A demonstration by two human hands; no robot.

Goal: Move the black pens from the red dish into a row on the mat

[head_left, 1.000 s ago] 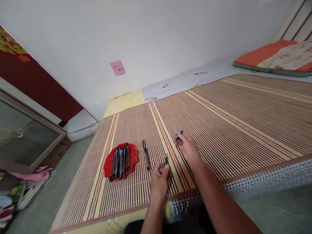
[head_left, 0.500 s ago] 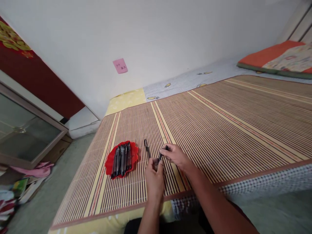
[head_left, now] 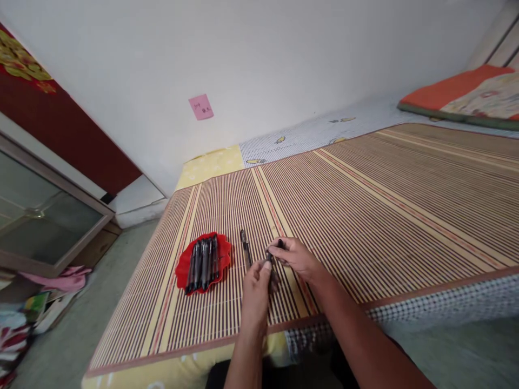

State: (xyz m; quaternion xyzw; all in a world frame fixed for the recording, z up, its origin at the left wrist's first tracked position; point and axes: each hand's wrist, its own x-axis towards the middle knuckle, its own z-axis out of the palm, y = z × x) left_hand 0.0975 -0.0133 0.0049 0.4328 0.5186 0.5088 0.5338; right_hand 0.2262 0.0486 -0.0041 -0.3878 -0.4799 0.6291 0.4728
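Near the front edge of one striped mat (head_left: 348,216), two hands work close together, fingertips meeting. The left hand (head_left: 254,286) is closed around one dark pen (head_left: 270,257), its end protruding between the thumb and fingers; the right hand (head_left: 299,258) pinches one small black piece (head_left: 280,244), whose exact form cannot be told. One loose pen (head_left: 245,248) lies on the mat just beyond the left hand, its lower end hidden by it. One red tray (head_left: 182,273) stands to the left, holding at least five pens (head_left: 204,265) side by side; overlap prevents an exact count. The tray is shallow and round with a scalloped rim. The loose pen has a slender, translucent barrel and a black cap. The mat is ribbed with narrow slats, crossed by pale bands and bound in reddish-brown edging.
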